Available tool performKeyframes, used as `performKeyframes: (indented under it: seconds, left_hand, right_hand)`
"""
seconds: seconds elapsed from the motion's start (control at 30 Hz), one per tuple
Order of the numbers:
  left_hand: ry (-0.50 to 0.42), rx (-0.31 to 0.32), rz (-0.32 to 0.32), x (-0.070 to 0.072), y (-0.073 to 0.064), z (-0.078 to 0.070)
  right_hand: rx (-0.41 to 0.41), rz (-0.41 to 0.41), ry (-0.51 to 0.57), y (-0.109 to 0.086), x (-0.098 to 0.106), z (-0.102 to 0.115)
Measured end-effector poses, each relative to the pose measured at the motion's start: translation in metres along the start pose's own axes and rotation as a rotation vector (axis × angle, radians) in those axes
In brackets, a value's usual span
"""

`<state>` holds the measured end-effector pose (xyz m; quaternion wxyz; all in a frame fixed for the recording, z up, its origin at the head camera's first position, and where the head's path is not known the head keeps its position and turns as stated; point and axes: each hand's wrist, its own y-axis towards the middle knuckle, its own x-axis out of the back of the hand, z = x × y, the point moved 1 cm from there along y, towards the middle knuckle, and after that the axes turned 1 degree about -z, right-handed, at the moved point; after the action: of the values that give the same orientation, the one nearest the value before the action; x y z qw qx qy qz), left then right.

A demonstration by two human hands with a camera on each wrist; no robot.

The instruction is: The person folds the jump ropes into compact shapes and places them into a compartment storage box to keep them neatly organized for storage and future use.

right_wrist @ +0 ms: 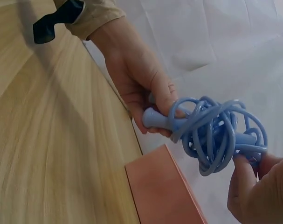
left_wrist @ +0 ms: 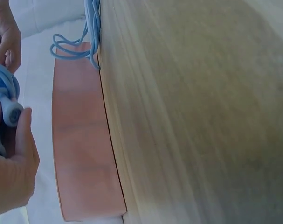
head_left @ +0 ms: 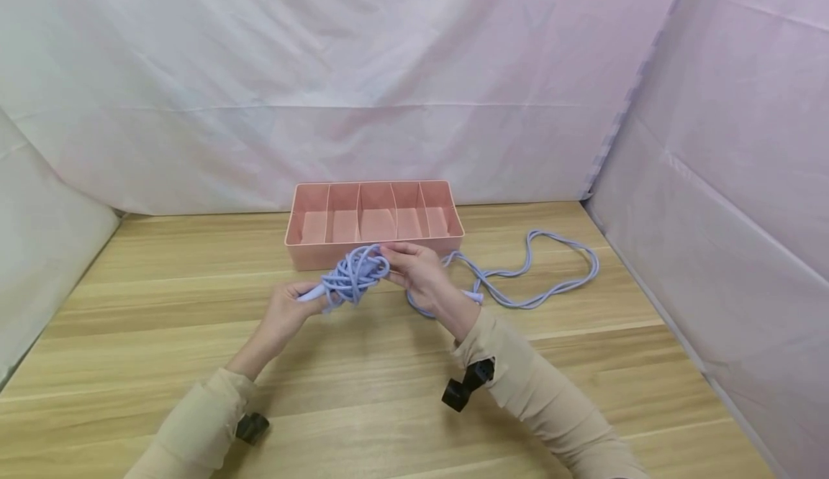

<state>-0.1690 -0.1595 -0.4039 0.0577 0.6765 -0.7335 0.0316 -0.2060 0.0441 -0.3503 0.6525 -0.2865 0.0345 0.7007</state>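
A light-blue jump rope (head_left: 352, 277), wound into a tangled bundle, is held above the table in front of a pink box. My left hand (head_left: 285, 313) grips its handle end, the thumb and fingers closed round the smooth handles (right_wrist: 157, 119). At the bundle's other end, my right hand (head_left: 421, 277) pinches the cord loops between thumb and fingertips. The right wrist view has the coils crossing over each other between both hands. In the left wrist view a round handle end (left_wrist: 13, 114) sticks out beside the left thumb.
The pink box (head_left: 314, 256) with several compartments stands at the back of the wooden table (head_left: 194, 306). A second blue jump rope (head_left: 518, 306) lies loosely looped to its right, one handle (head_left: 476, 296) beside my right wrist. White cloth walls (head_left: 363, 141) enclose the table.
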Motion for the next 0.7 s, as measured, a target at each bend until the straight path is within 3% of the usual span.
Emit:
performKeyframes:
  seconds: [0.27, 0.57, 0.7]
  left_hand:
    - [0.035, -0.062, -0.074, -0.003, -0.001, -0.004]
    - [0.047, -0.045, -0.08, -0.002, 0.0, -0.001]
    - [0.052, -0.028, -0.106, -0.004, -0.001, -0.002]
  right_hand:
    - [-0.009, -0.036, 0.037, -0.002, -0.003, -0.003]
    - [-0.03, -0.067, 0.112, 0.001, -0.004, -0.012]
    - [0.034, -0.099, 0.125, 0.002, -0.004, -0.017]
